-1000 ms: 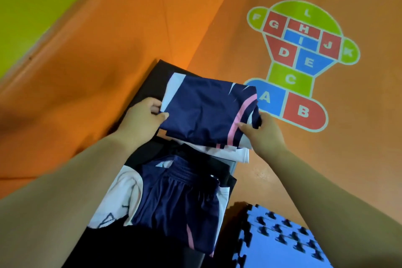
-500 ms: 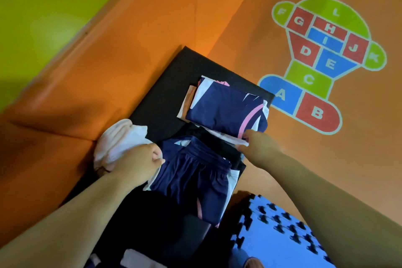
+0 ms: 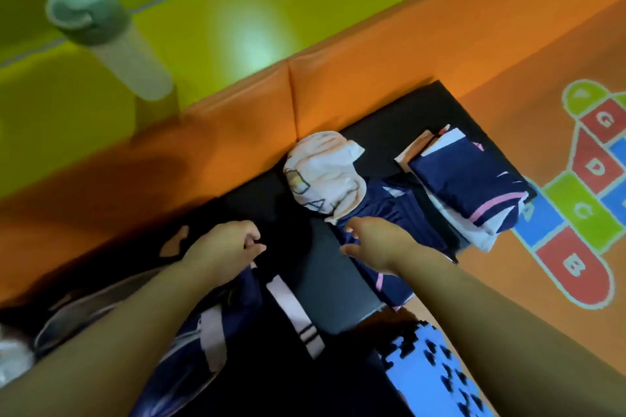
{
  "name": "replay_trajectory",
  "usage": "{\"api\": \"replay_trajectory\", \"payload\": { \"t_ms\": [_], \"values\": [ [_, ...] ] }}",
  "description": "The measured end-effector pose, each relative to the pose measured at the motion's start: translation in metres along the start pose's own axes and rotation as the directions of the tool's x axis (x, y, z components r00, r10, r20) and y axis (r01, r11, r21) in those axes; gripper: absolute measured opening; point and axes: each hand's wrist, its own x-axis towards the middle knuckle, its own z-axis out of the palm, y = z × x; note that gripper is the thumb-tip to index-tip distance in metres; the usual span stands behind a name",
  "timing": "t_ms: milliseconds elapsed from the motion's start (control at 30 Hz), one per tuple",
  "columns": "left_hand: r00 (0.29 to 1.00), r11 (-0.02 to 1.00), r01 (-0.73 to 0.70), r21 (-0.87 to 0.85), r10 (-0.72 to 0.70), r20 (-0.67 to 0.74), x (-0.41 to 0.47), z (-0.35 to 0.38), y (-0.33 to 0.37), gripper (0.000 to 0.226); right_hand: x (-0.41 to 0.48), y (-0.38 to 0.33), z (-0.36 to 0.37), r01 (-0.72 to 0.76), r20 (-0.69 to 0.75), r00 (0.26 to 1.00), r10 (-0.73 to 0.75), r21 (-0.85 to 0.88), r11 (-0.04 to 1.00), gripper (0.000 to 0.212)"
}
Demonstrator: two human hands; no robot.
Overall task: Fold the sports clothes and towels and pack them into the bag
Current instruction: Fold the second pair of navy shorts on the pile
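A folded navy jersey with a pink stripe (image 3: pixel 474 189) tops a small stack of folded white pieces at the far right of the black mat (image 3: pixel 389 112). A crumpled white cloth with a printed outline (image 3: pixel 321 176) lies mid-mat, next to unfolded navy shorts (image 3: pixel 403 213). My right hand (image 3: pixel 376 244) hovers over the shorts with fingers spread, holding nothing. My left hand (image 3: pixel 227 244) has curled fingers at the top edge of a navy garment with pale pink stripes (image 3: pixel 203 332); blur hides whether it grips the fabric. A black piece with a pink band (image 3: pixel 294 308) lies between my arms.
A bottle with a green lid (image 3: pixel 98 27) stands on the yellow-green padding at the far left. An orange padded step borders the mat's far side. Blue foam puzzle tiles (image 3: pixel 433 379) lie near right; a hopscotch print (image 3: pixel 592 196) marks the orange floor. A blurred grey object (image 3: pixel 84 308) sits lower left.
The folded jersey was set on the stack and released. My left hand went to the white cloth, then nearer to the striped navy garment. My right hand left the stack. The view swung left.
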Motion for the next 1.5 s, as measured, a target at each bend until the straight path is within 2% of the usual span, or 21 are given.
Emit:
{"api": "replay_trajectory", "payload": {
  "t_ms": [233, 433, 500, 700, 933, 1033, 1133, 1300, 1400, 1500],
  "values": [
    [0.988, 0.979, 0.137, -0.148, -0.146, -0.049, -0.101, 0.025, -0.131, 0.022, -0.01, -0.124, 0.044, 0.166, 0.113, 0.983, -0.144, -0.213, 0.963, 0.047],
    [0.95, 0.918, 0.289, -0.273, -0.311, -0.039, -0.179, 0.066, -0.23, 0.018, -0.016, -0.216, 0.087, 0.313, 0.231, 0.943, -0.24, -0.361, 0.879, 0.034],
    [0.928, 0.882, 0.337, -0.33, -0.37, -0.043, -0.202, 0.079, -0.257, 0.017, -0.015, -0.246, 0.101, 0.364, 0.271, 0.924, -0.27, -0.404, 0.839, 0.031],
    [0.842, 0.725, 0.457, -0.515, -0.54, -0.014, -0.256, 0.111, -0.321, 0.016, -0.01, -0.334, 0.136, 0.544, 0.399, 0.834, -0.38, -0.48, 0.689, 0.043],
    [0.746, 0.544, 0.494, -0.678, -0.665, 0.01, -0.279, 0.147, -0.389, 0.019, 0.019, -0.43, 0.171, 0.663, 0.526, 0.747, -0.406, -0.55, 0.507, 0.048],
    [0.702, 0.471, 0.489, -0.734, -0.712, 0.01, -0.276, 0.163, -0.419, 0.021, 0.032, -0.463, 0.188, 0.674, 0.502, 0.738, -0.45, -0.545, 0.498, 0.048],
    [0.642, 0.417, 0.48, -0.772, -0.767, -0.015, -0.265, 0.184, -0.453, 0.031, 0.043, -0.487, 0.209, 0.704, 0.467, 0.708, -0.529, -0.515, 0.488, 0.043],
    [0.462, 0.369, 0.444, -0.816, -0.875, -0.145, -0.238, 0.221, -0.495, 0.071, 0.073, -0.51, 0.258, 0.786, 0.447, 0.584, -0.677, -0.519, 0.335, 0.038],
    [0.489, 0.464, 0.506, -0.727, -0.849, -0.201, -0.221, 0.233, -0.516, 0.089, 0.092, -0.521, 0.291, 0.819, 0.473, 0.506, -0.722, -0.526, 0.23, 0.053],
    [0.542, 0.475, 0.56, -0.679, -0.83, -0.135, -0.2, 0.24, -0.532, 0.097, 0.112, -0.534, 0.322, 0.847, 0.529, 0.406, -0.745, -0.524, 0.09, 0.071]
  ]
}}
